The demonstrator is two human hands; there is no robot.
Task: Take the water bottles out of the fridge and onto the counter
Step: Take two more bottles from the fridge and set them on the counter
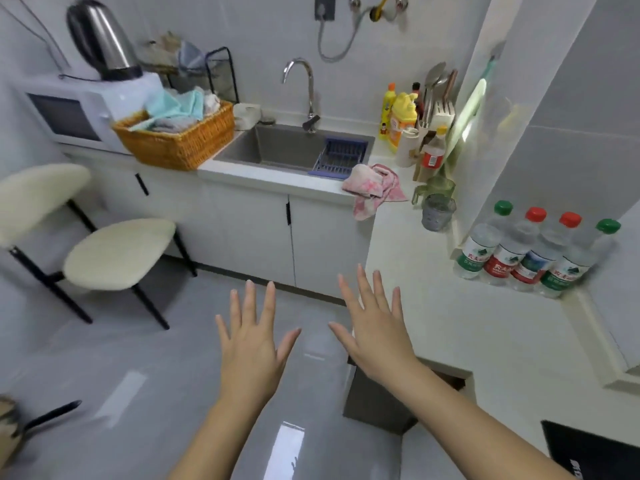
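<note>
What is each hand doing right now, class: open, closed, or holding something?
Left hand: open, fingers spread, holding nothing.
Right hand: open, fingers spread, holding nothing.

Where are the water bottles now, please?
In the head view, four water bottles stand in a row on the counter at right, near the grey cup.

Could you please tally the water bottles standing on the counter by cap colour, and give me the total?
Green-capped water bottles: 2
Red-capped water bottles: 2
Total: 4
</note>
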